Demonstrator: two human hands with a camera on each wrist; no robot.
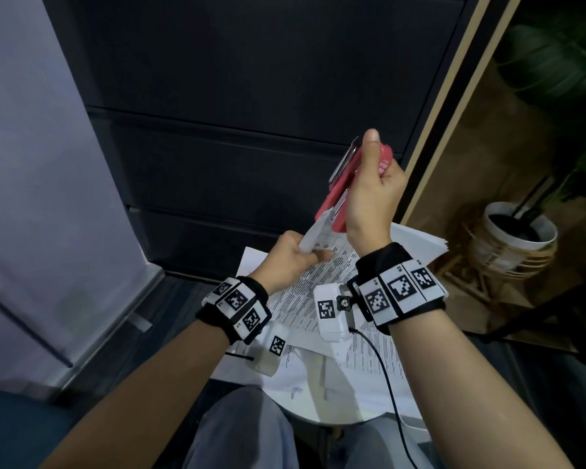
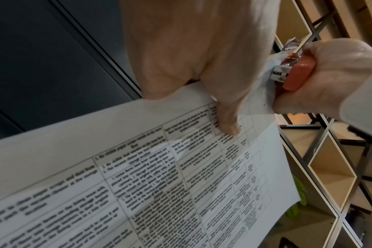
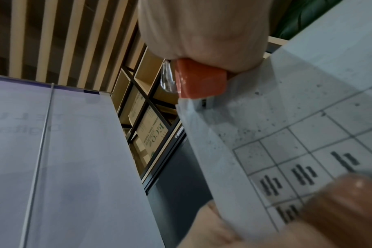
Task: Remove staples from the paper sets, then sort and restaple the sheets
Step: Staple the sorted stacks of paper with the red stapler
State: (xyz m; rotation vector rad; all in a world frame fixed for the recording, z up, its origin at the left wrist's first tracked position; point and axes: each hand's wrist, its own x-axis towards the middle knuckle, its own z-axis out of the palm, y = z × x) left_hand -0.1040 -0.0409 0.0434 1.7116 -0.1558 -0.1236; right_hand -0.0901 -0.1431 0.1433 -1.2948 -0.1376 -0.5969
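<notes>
Fingers (image 1: 391, 172) of the right hand (image 1: 372, 198) wrap the red stapler (image 1: 339, 191) in the head view, its long axis slanting from upper right down to its mouth on the raised corner of the paper set (image 1: 322, 265), which the left hand (image 1: 291, 255) pinches above the round bench (image 1: 318, 407); squeezing askew could, I judge, crumple the corner. From the left wrist, thumb (image 2: 227, 120) on top and fingers beneath pinch the sheets, so loosening could let pages fan. From the right wrist, the stapler's nose (image 3: 200, 82) sits at the corner's very edge, risking a staple that misses some sheets.
</notes>
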